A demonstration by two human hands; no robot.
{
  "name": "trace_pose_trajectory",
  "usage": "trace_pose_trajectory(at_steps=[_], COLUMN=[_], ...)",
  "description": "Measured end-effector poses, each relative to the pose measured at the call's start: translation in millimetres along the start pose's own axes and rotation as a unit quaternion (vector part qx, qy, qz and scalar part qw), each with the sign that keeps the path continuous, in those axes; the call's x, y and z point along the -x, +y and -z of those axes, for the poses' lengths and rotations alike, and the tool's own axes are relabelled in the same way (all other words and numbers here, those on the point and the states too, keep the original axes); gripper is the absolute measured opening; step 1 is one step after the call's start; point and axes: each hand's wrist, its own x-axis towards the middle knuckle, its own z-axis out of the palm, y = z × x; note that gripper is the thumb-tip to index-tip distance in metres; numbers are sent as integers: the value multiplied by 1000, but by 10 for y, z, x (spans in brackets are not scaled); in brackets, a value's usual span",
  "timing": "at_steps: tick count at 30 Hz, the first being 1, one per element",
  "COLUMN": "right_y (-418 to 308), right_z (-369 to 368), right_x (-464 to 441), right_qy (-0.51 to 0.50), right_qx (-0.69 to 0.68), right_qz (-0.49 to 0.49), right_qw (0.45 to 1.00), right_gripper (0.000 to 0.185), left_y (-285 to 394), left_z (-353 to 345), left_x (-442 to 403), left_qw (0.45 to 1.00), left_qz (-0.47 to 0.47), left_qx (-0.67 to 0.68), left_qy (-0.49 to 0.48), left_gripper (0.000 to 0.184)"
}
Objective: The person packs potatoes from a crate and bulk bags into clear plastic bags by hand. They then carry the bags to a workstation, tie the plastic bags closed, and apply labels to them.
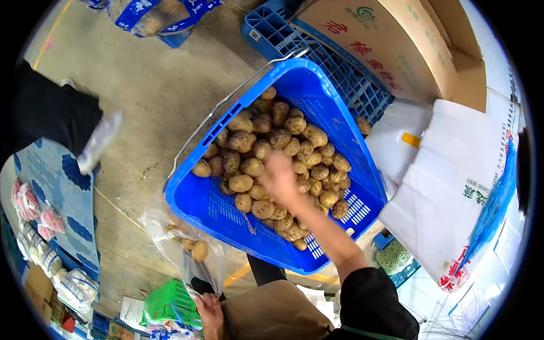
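Observation:
A large blue plastic basket (187, 195) with a metal handle stands in front of me, holding a heap of potatoes (241, 141). Over the middle of that heap is my right hand (279, 173). Motion blurs its fingers, so whether it grips a potato cannot be made out. My left hand (209, 310), low in the view, is closed on the edge of a clear plastic bag (212, 266). Several potatoes (199, 250) lie inside the bag, which hangs beside the basket's near left side.
Behind the basket are a blue pallet (354, 90) and a cardboard box (396, 45). White foam boxes (436, 192) line the right. A green crate (170, 303) sits lower left. At far left, another person's dark sleeve (62, 113) shows beside a blue patterned surface (62, 187).

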Motion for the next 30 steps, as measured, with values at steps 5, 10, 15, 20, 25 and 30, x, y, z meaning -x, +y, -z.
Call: trace_pose_trajectory(at_steps=[5, 10, 15, 20, 25, 30], right_y=[1667, 1560, 1486, 1552, 279, -1159], right_z=[213, 277, 189, 126, 577, 398], right_x=[-50, -50, 248, 448, 324, 1110], right_qy=[-220, -228, -145, -99, -52, -134], right_qx=[386, 381, 297, 237, -127, -437], right_qz=[-237, -262, -360, -364, -498, -384], right_qw=[864, 857, 872, 895, 857, 802], right_gripper=[50, 52, 69, 77, 75, 64], left_y=[-232, -243, -215, -246, -351, -380], left_z=[317, 197, 201, 229, 315, 288], left_x=[-24, -2, -18, -14, -3, 25], left_qw=[1000, 999, 1000, 999, 999, 997], left_qz=[12, 14, 2, 0, -16, -22], left_qx=[-4, 11, 1, 6, 22, 45], left_qy=[5, 50, 10, 33, 35, 53], left_gripper=[18, 20, 27, 21, 22, 22])
